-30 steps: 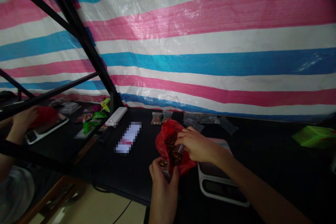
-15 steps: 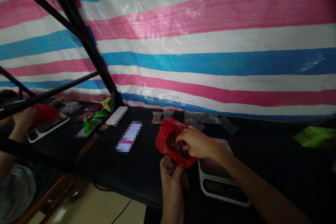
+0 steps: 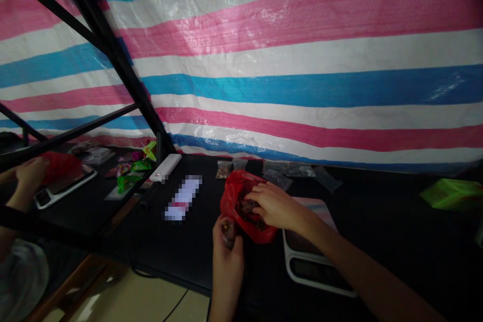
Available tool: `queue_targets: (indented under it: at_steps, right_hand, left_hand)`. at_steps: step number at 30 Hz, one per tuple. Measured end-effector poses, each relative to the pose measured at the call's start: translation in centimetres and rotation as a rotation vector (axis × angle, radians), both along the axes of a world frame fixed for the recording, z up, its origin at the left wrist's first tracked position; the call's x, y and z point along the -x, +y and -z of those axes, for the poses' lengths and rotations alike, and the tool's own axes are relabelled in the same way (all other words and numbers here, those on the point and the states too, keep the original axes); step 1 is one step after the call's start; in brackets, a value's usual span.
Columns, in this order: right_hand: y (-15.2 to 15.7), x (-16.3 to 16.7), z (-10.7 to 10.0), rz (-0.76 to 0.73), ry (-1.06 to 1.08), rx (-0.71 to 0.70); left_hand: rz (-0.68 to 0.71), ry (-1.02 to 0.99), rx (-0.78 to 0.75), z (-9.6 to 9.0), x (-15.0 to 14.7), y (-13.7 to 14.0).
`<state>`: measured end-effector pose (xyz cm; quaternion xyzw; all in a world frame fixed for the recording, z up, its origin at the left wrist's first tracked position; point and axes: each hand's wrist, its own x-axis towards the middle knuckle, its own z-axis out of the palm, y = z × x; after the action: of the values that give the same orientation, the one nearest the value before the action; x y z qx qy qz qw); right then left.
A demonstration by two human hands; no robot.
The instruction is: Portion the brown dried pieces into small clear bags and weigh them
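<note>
A red plastic bag stands with its mouth wide, and dark brown dried pieces fill it. My right hand reaches into that mouth from the right, its fingers curled round some of the brown pieces; the fingertips are partly hidden. Just left of the red bag's front, my left hand grips a small clear plastic bag with brown bits inside. A white kitchen scale lies beneath my right forearm, right of the red bag.
Behind the red bag lie a small filled zip bag and several clear bags. A pixelated phone-like object and a white box are to the left. Green packaging sits right. Past the black frame, another person's hand holds a red bag.
My left hand has shifted left with the small clear bag, away from the red bag's front edge. My right hand remains inside the red bag. The whole view has moved slightly.
</note>
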<state>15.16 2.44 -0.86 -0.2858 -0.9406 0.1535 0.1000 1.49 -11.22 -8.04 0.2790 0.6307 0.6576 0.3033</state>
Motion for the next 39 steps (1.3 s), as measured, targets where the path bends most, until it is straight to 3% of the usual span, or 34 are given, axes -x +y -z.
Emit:
queue_targets:
  at_steps: [3, 10, 15, 19, 22, 29, 34, 39]
  right_hand:
    - [-0.1, 0.3, 0.3, -0.008, 0.006, -0.02]
    - [0.7, 0.3, 0.8, -0.003, 0.083, 0.069]
    - [1.7, -0.6, 0.5, -0.009, 0.192, 0.285]
    - [2.5, -1.8, -0.4, -0.018, 0.248, 0.408]
    - [2.5, -2.6, -1.9, -0.024, 0.291, 0.455]
    - [-0.6, -1.8, -5.1, -0.146, 0.284, 0.409]
    - [-2.5, -0.7, -5.1, -0.152, 0.197, 0.194]
    - [-2.5, -0.6, -4.9, -0.145, 0.167, 0.15]
  left_hand:
    - [0.115, -0.121, 0.037, -0.7, 0.4, 0.1]
    - [0.095, -0.153, 0.008, -0.7, 1.7, -0.1]
    - [-0.021, 0.094, -0.042, -1.8, 2.2, -0.1]
    - [0.127, 0.236, -0.081, -3.2, 1.8, 0.7]
    - [0.237, 0.288, -0.062, -3.1, 1.7, 1.6]
    - [0.294, 0.245, -0.068, -1.2, 1.3, 2.9]
    - [0.311, 0.237, -0.113, -0.9, 0.8, 2.7]
    - [0.281, 0.222, -0.14, -0.4, 0.8, 2.7]
